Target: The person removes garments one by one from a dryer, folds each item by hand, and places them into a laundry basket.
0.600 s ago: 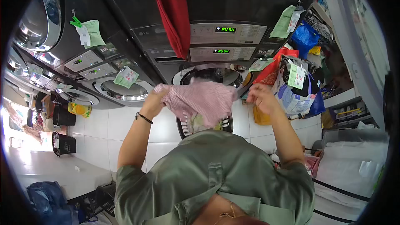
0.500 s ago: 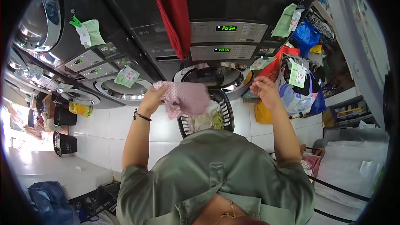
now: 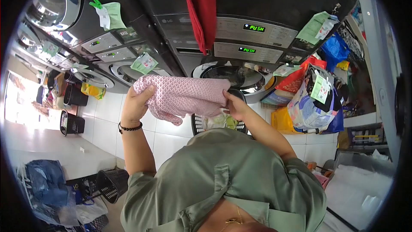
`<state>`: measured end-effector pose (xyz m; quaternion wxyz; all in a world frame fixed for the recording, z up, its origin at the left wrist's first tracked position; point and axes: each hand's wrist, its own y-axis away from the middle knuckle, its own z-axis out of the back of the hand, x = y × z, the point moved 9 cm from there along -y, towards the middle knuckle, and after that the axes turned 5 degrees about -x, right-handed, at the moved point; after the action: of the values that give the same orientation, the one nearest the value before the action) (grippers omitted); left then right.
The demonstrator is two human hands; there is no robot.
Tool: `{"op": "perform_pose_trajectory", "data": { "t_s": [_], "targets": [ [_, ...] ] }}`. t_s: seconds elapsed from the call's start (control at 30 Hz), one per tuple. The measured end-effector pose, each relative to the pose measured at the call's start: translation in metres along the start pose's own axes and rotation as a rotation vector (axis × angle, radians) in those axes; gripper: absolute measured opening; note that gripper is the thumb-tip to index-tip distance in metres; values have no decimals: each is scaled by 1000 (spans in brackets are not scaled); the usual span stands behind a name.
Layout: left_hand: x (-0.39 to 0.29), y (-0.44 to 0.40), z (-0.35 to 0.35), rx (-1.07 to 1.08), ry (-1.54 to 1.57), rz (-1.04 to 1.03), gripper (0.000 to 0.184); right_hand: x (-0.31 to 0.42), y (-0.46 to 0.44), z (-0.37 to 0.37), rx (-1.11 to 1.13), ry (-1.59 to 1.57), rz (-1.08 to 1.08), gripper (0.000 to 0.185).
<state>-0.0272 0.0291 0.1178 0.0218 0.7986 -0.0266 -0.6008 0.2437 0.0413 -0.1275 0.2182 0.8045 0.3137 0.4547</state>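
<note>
A pink cloth (image 3: 184,94) with a light dotted pattern is stretched sideways in front of me. My left hand (image 3: 136,105) grips its left end, thumb on top. At the right end, my right hand (image 3: 237,107) pinches the edge between thumb and fingers. A loose fold hangs from the cloth's lower left. Below it on the floor stands a black laundry basket (image 3: 198,125), partly covered by the cloth and my body. Light and green laundry (image 3: 216,122) lies in the basket.
Black stacked machines stand ahead, with a display (image 3: 254,28) reading PUSH and a red cloth (image 3: 201,13) hanging down. Stuffed bags (image 3: 311,107) sit at the right, beside a yellow bag (image 3: 283,122). Black baskets (image 3: 72,123) and jeans (image 3: 46,180) are at the left.
My right hand has come in to the left and taken hold of the cloth's right end. The cloth is now spread wider between both hands. The view has shifted slightly.
</note>
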Motion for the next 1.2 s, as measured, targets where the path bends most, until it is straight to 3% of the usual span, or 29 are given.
{"op": "perform_pose_trajectory", "data": {
  "t_s": [0.03, 0.07, 0.17, 0.23, 0.27, 0.33, 0.4, 0.47, 0.5, 0.57, 0.6, 0.63, 0.67, 0.7, 0.77, 0.87, 0.97, 1.0, 1.07, 1.1, 1.13, 1.17, 1.2],
  "targets": [
    [7, 0, 16, -65, -40, 3, 23, 9, -1, -8, 60, -75, 29, 57],
    [17, 2, 31, -132, -77, 9, 23, 21, -2, -5, 37, -193, 33, 46],
    [36, 14, 72, -357, -380, 16, 27, 97, 4, 24, -66, -25, 512, 18],
    [48, 25, 86, -479, -490, -2, 27, 146, 36, 31, -123, 172, 694, 15],
    [44, 32, 88, -571, -656, -65, 21, 160, 30, 49, -154, 400, 819, 18],
    [28, 48, 61, -518, -525, -372, 19, 201, 76, 35, -80, 616, 1214, 20],
    [25, 58, 39, -399, -63, -468, 18, 225, 100, 22, 63, 538, 1227, 22],
    [32, 51, 40, -412, 89, -350, 18, 229, 93, 24, 242, 189, 829, 23],
    [37, 45, 40, -416, 166, -291, 19, 238, 93, 26, 123, 209, 852, 22],
    [43, 22, 40, -671, -265, -265, 23, 249, 87, 13, -115, 247, 902, 21],
    [51, 15, 19, -654, -266, -193, 22, 238, 80, 8, -111, 154, 874, 16],
    [60, 8, -5, -635, -270, -117, 21, 229, 84, -4, -134, 288, 926, 15],
    [77, -3, -26, -523, -398, -177, 20, 216, 90, -14, -160, 424, 973, 13],
    [98, -12, -51, -411, -521, -235, 20, 191, 85, -31, -16, 547, 969, 14],
    [97, -11, -133, -191, -511, -394, 20, 139, 96, -75, 482, 371, 558, 16],
    [123, -31, -119, -295, -763, -214, 26, 139, 74, -66, 484, 378, 489, 19],
    [112, -32, -114, -350, -898, -341, 29, 194, 73, -52, 452, 476, 746, 21],
    [116, -30, -116, -318, -856, -512, 28, 209, 80, -46, 365, 565, 767, 20],
    [142, -22, -123, -222, -883, -423, 26, 241, 102, -51, 221, 625, 865, 14],
    [148, -16, -138, -146, -820, -408, 26, 262, 128, -68, 162, 769, 1092, 14],
    [164, -12, -148, -17, -993, -511, 29, 280, 159, -89, 92, 908, 1324, 15],
    [201, -8, -147, 187, -911, -295, 40, 293, 191, -110, 7, 1042, 1552, 16],
    [222, 4, -157, 430, -1111, -302, 51, 308, 216, -133, -35, 1066, 1749, 19]
  ]
}}
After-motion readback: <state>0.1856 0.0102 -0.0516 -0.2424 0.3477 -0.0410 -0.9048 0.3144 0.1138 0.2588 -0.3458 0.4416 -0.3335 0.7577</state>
